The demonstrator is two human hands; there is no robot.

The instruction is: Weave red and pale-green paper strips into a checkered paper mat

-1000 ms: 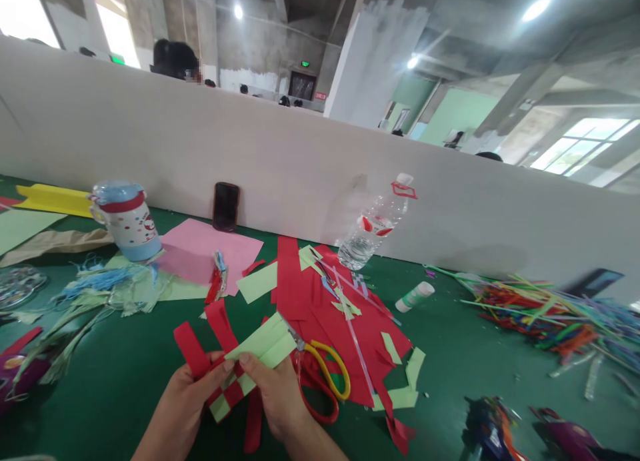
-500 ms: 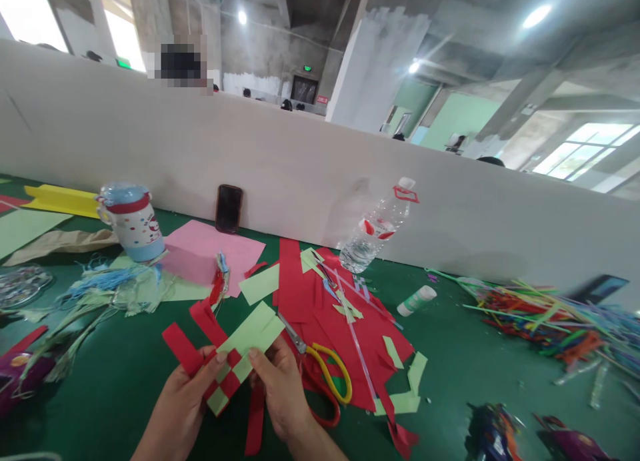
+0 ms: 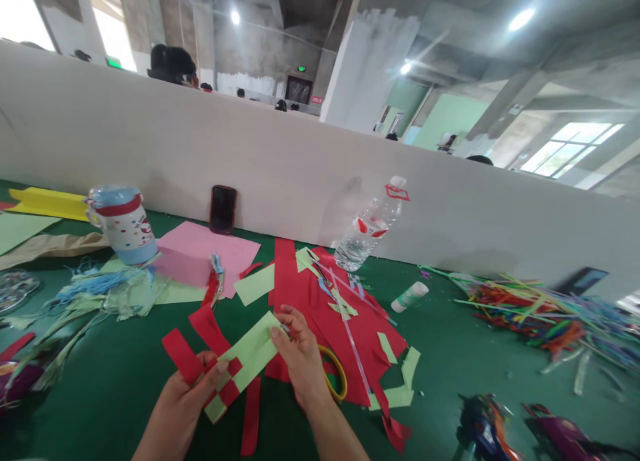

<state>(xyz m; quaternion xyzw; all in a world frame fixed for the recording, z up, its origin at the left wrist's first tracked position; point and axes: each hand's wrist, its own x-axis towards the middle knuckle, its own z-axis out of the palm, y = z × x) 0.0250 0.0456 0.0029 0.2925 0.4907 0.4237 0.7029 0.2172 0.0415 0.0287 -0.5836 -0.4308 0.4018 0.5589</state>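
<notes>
My left hand (image 3: pixel 189 393) pinches a small woven piece of red and light green paper strips (image 3: pixel 226 389) near its checkered lower end. Loose red strips (image 3: pixel 210 331) stick out from it to the upper left. My right hand (image 3: pixel 300 354) grips the long pale green end (image 3: pixel 255 348) of the same piece between thumb and fingers, at its upper right corner. Under the right hand lie scissors (image 3: pixel 340 378); only part of a yellow handle shows, the rest is covered. A red paper strip (image 3: pixel 251 418) hangs or lies below the woven piece; which, I cannot tell.
Red paper sheets (image 3: pixel 357 354) with green scraps lie right of my hands. A water bottle (image 3: pixel 370 231) and glue stick (image 3: pixel 410 296) stand or lie beyond. Behind are a phone (image 3: pixel 223 209), pink paper (image 3: pixel 200 248) and a children's flask (image 3: pixel 125 224). Pipe cleaners (image 3: pixel 530 314) are heaped right; a white partition (image 3: pixel 280 161) rises behind.
My right hand has slid from the checkered part up to the far end of the green paper, now covering most of the scissors. The left hand keeps its hold. The view has shifted slightly.
</notes>
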